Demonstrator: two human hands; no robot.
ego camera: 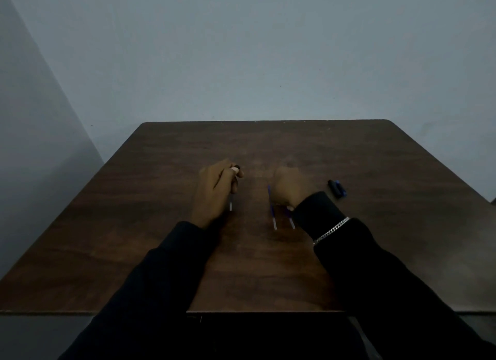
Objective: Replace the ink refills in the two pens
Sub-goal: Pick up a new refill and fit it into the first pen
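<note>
My left hand point(214, 192) is closed around a thin pen or refill point(230, 205); its dark end shows by my thumb and its pale end pokes out below my palm. My right hand point(290, 189) rests in a loose fist on the brown table point(161, 252). Two blue ink refills point(273, 217) with pale ends lie side by side just left of and partly under that hand. Whether the right fingers grip one of them is hidden. A dark blue pen cap or barrel piece point(336, 188) lies to the right of my right hand.
The table's far edge meets a plain grey wall point(241, 64). Both forearms are in black sleeves, and a silver chain bracelet point(331, 230) sits on the right wrist. The scene is dim.
</note>
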